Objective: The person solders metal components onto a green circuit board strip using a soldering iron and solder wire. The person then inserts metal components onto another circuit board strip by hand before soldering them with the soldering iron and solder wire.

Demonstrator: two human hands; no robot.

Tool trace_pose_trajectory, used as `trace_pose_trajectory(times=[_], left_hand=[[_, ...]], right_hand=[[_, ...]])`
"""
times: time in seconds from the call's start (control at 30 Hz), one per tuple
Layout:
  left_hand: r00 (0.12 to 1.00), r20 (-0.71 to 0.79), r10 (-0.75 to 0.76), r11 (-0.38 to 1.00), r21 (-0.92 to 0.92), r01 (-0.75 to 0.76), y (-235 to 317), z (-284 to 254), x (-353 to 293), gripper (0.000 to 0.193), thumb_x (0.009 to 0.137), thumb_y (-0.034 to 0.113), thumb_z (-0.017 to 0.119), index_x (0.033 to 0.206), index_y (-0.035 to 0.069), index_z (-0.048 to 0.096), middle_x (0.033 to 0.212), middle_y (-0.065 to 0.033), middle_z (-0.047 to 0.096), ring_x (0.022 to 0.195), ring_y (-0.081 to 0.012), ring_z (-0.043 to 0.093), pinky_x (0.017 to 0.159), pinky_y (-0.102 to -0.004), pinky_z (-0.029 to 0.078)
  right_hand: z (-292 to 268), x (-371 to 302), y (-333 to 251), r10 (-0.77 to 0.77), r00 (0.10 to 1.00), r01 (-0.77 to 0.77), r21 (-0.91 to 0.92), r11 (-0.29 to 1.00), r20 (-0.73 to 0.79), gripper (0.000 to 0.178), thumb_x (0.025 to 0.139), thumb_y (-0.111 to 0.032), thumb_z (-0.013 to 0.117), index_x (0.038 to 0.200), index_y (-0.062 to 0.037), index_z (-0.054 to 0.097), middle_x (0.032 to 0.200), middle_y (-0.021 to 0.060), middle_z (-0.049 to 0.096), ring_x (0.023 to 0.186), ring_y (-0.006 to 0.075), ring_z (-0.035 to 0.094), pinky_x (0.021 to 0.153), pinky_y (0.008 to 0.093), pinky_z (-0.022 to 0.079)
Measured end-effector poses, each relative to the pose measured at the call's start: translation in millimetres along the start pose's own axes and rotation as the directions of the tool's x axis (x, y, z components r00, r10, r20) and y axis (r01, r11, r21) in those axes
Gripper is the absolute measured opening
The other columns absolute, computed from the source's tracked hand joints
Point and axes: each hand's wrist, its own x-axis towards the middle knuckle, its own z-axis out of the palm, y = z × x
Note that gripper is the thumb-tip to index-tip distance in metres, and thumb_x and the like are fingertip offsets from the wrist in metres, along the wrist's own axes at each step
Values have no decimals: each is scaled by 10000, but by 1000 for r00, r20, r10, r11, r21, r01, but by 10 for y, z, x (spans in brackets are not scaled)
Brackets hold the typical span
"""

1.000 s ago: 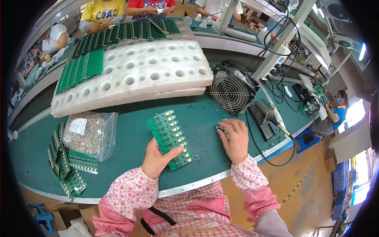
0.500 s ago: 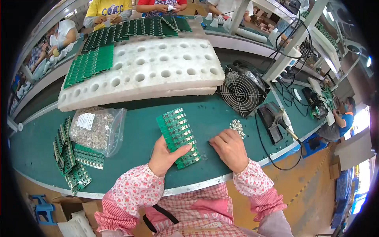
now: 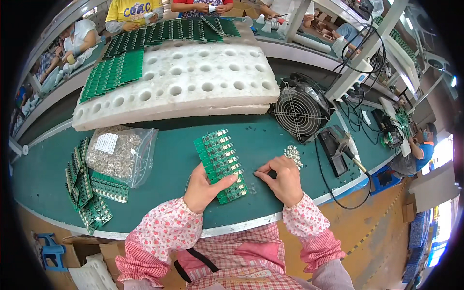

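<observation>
My left hand grips a green circuit board panel by its lower left part, thumb pressed on its face. Rows of small white and dark parts line the panel, and metal pins stick out along its right edge. To the right, my right hand is apart from the panel. Its thumb and forefinger come together in a pinch low over the table; whatever is between the fingertips is too small to make out. A little pile of white connectors lies just beyond that hand's knuckles.
At the left, more circuit board panels lie in a loose stack beside a clear bag of small parts. White foam bearing green panels spans the back. A fan and a soldering iron with its cord stand right.
The whole view has shifted slightly. My right hand's thumb and forefinger now show a clearer pinch, a little nearer the panel. My left hand keeps its hold on the panel.
</observation>
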Motion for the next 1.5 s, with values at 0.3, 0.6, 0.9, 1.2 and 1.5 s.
trace_pose_trajectory(times=[0.3,0.6,0.9,1.2,1.5], left_hand=[[1000,-8,16,1000,-2,-16,-5,8,16,392,811,35,705,1156,-7,524,1068,-68,631,949,-136,614,836,-291,507],[995,-39,88,995,45,-86,36,39,0,333,814,23,701,1112,-13,557,1020,-63,650,911,-125,622,810,-282,511],[992,-46,116,992,57,-113,24,30,-29,323,819,19,695,1110,-13,556,1021,-59,649,903,-113,621,796,-273,514],[994,9,111,987,115,-111,27,30,-23,323,816,24,700,1105,-3,557,1014,-50,646,906,-110,618,799,-271,513],[995,47,88,991,93,-92,12,52,-5,383,808,1,698,1150,-5,527,1046,-60,631,928,-128,618,820,-281,518]], right_hand=[[31,-158,-197,261,964,-214,426,879,-56,66,776,-46,721,833,-38,690,778,55,653,792,152,610,734,276,473],[125,-113,-547,416,880,-359,896,262,231,98,845,-50,677,911,15,645,871,34,649,793,87,588,744,223,475],[140,-113,-555,425,811,-504,849,159,402,128,886,-102,640,938,11,610,850,39,642,763,70,586,710,201,479],[255,-197,-523,427,862,-403,879,254,272,112,895,-79,631,927,7,567,881,41,632,805,67,585,730,203,477],[191,-173,-395,441,836,-443,875,193,326,179,864,-88,671,995,-4,582,904,30,635,802,76,591,730,208,476]])
